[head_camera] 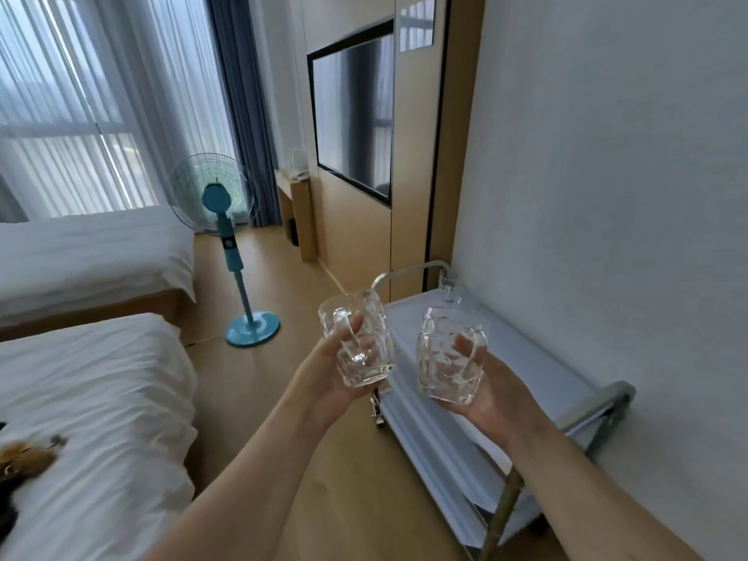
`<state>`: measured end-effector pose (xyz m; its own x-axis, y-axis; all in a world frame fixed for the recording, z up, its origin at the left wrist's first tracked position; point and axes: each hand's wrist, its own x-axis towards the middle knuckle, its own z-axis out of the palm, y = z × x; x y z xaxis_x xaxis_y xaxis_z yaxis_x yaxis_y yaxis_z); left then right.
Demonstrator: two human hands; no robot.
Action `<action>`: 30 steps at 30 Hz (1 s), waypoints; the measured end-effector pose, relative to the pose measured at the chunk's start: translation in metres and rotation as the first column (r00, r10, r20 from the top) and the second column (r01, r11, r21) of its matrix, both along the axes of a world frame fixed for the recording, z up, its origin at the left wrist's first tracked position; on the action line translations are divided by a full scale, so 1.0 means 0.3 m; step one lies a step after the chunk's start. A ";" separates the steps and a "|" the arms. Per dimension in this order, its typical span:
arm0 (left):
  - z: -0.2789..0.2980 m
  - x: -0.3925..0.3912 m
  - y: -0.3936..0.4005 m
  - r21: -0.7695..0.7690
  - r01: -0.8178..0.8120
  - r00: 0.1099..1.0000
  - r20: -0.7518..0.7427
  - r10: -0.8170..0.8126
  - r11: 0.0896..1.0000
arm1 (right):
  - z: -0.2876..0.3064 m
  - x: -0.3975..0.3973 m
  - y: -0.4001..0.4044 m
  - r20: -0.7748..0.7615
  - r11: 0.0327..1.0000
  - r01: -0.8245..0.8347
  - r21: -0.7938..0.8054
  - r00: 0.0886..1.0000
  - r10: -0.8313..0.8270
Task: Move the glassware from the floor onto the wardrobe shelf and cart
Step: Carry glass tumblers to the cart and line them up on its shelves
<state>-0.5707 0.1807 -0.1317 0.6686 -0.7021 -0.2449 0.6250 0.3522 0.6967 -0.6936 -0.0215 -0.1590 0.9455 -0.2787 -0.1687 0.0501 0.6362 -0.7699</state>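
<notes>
I have a glass mug in each hand: left hand (336, 374) grips the left mug (358, 342), right hand (485, 394) the right mug (449, 354); both upright; the cart (526, 358) runs lengthwise away along the wall, its top directly beneath my right hand, so that one sets down first

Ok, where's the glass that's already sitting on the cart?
In the head view it stands at the far right corner of the cart top, against the white wall: glass.
</notes>
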 end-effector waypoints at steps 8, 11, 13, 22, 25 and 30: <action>-0.115 0.244 -0.146 -0.124 0.153 0.958 -0.224 -0.178 0.980 | -0.123 0.162 -0.111 -0.074 0.986 0.069 0.154 0.996 -0.059; -0.172 0.340 -0.234 -0.033 0.157 0.965 -0.206 -0.160 0.987 | -0.146 0.236 -0.168 -0.098 0.988 0.109 0.108 0.990 -0.099; -0.192 0.407 -0.306 0.069 0.202 0.976 -0.101 -0.195 0.977 | -0.178 0.299 -0.228 -0.130 0.983 0.172 0.070 0.978 -0.162; -0.247 0.755 -0.752 0.469 0.045 0.921 0.322 -0.218 0.882 | -0.264 0.569 -0.615 -0.117 0.967 0.252 -0.022 0.960 -0.253; -0.275 0.859 -0.920 0.560 0.056 0.886 0.354 -0.300 0.827 | -0.331 0.645 -0.771 -0.228 0.943 0.332 -0.011 0.918 -0.326; -0.371 0.965 -1.173 0.613 0.069 0.865 0.357 -0.354 0.787 | -0.464 0.709 -0.961 -0.361 0.890 0.440 -0.118 0.816 -0.451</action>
